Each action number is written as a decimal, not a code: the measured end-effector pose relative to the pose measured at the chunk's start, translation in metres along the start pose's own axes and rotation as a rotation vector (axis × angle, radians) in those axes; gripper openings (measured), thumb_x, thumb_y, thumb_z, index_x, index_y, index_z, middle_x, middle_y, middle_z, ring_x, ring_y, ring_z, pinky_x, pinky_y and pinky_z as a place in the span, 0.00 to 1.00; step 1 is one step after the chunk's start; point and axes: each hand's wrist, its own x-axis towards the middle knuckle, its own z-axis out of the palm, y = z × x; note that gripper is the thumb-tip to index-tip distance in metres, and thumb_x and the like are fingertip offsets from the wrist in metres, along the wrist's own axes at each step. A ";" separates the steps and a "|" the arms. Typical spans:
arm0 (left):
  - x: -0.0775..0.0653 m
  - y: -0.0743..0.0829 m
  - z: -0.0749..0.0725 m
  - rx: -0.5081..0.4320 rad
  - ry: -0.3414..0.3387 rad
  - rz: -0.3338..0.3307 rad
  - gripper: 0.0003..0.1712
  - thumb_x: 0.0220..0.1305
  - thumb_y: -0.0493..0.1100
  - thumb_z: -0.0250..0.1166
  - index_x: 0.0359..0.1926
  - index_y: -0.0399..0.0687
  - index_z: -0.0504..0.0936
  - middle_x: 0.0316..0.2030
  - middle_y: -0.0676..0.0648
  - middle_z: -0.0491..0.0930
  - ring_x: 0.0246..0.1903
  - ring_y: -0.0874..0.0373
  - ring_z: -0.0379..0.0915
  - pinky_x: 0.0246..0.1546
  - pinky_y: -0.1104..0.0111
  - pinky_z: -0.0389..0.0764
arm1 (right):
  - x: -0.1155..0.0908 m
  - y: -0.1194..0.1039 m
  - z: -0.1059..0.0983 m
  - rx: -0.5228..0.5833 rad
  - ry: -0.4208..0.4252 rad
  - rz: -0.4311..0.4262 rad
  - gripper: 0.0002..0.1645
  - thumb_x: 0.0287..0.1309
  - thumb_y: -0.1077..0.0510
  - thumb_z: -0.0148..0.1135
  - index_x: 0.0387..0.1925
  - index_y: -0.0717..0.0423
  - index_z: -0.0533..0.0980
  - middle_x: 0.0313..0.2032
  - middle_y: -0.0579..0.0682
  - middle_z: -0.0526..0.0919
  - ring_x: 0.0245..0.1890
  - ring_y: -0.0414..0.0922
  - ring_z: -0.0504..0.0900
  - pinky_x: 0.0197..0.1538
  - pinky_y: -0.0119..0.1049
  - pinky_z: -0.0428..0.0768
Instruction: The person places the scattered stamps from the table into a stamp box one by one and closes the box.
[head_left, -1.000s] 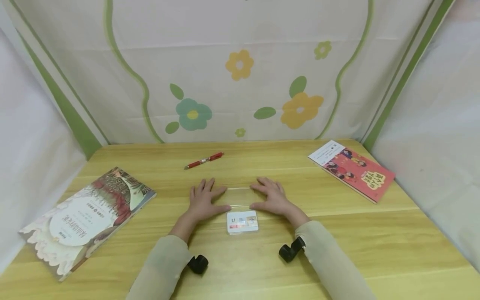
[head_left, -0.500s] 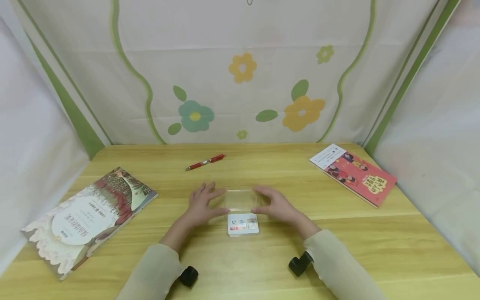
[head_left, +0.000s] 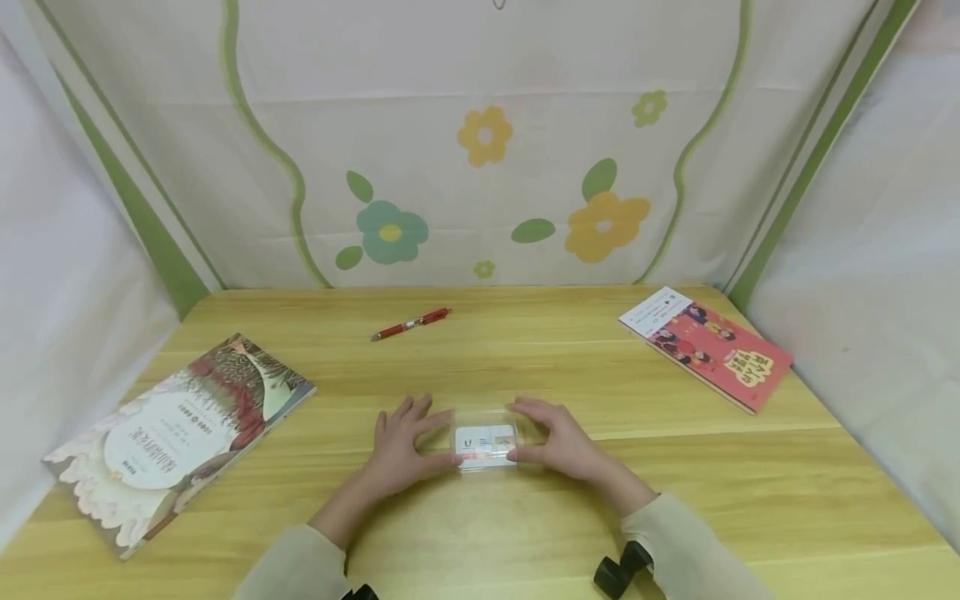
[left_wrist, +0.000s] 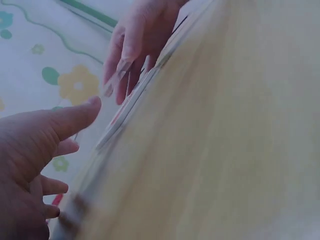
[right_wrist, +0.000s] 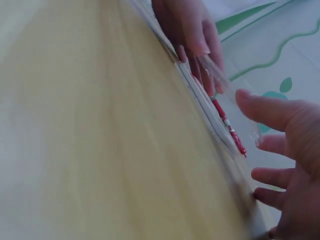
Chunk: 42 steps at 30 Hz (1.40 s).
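A clear plastic lid (right_wrist: pixel 222 77) is held level between my two hands, close over a clear flat box with a white printed card (head_left: pixel 487 444) in it. The card shows through the lid in the head view. My left hand (head_left: pixel 400 454) pinches the lid's left edge between thumb and forefinger, its other fingers spread. At the opposite edge, the thumb and forefinger of my right hand (head_left: pixel 565 446) pinch the lid in the same way. Both wrist views show a gap between the lid and the box on the table.
Beyond the hands lies a red pen (head_left: pixel 411 325). A large illustrated book (head_left: pixel 180 442) lies at the left, and a red book (head_left: pixel 708 346) with a white band at the far right. White fabric walls (head_left: pixel 480 75) with printed flowers surround the wooden table (head_left: pixel 480 550).
Both hands have lifted the clear lid from behind the box and brought it towards the body, so it now overlaps the white card. Pen and books have stayed in place.
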 end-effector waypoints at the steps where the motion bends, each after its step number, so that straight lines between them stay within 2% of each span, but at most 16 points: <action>1: -0.001 0.000 0.002 0.006 0.001 -0.003 0.37 0.40 0.63 0.65 0.52 0.53 0.73 0.59 0.38 0.58 0.60 0.39 0.41 0.51 0.42 0.31 | -0.001 0.002 0.001 -0.017 0.002 -0.010 0.38 0.37 0.49 0.69 0.52 0.56 0.69 0.55 0.58 0.65 0.57 0.55 0.58 0.56 0.59 0.39; 4: -0.001 0.000 0.007 0.029 0.004 -0.001 0.36 0.39 0.63 0.65 0.51 0.54 0.74 0.59 0.39 0.59 0.60 0.40 0.41 0.51 0.43 0.30 | -0.005 0.006 0.001 -0.059 0.006 -0.028 0.38 0.36 0.47 0.68 0.52 0.56 0.69 0.55 0.57 0.66 0.58 0.54 0.58 0.55 0.59 0.36; 12: -0.001 0.000 0.011 0.068 -0.004 0.020 0.36 0.37 0.64 0.66 0.49 0.55 0.75 0.59 0.40 0.58 0.60 0.41 0.40 0.51 0.43 0.29 | -0.010 0.011 0.002 -0.124 0.001 -0.061 0.39 0.36 0.43 0.67 0.51 0.55 0.70 0.55 0.55 0.66 0.59 0.54 0.55 0.55 0.58 0.36; 20: 0.000 0.002 0.013 0.112 -0.017 0.036 0.35 0.36 0.66 0.65 0.48 0.57 0.76 0.59 0.41 0.57 0.60 0.41 0.39 0.51 0.42 0.29 | -0.012 0.009 0.000 -0.163 0.008 -0.074 0.37 0.35 0.44 0.68 0.49 0.57 0.71 0.55 0.55 0.66 0.59 0.54 0.55 0.55 0.58 0.36; 29: 0.001 0.004 0.014 0.134 -0.026 0.044 0.35 0.35 0.65 0.66 0.47 0.57 0.76 0.59 0.41 0.57 0.60 0.41 0.39 0.51 0.42 0.30 | -0.014 0.011 0.001 -0.207 0.005 -0.073 0.37 0.34 0.43 0.69 0.48 0.56 0.71 0.55 0.54 0.65 0.59 0.54 0.54 0.55 0.59 0.36; 42: -0.001 0.003 0.012 0.131 -0.020 0.024 0.35 0.37 0.62 0.67 0.49 0.54 0.76 0.60 0.41 0.56 0.61 0.41 0.39 0.52 0.44 0.29 | -0.012 0.006 0.003 -0.286 -0.004 -0.091 0.37 0.34 0.43 0.68 0.48 0.55 0.70 0.56 0.53 0.64 0.59 0.52 0.54 0.56 0.58 0.39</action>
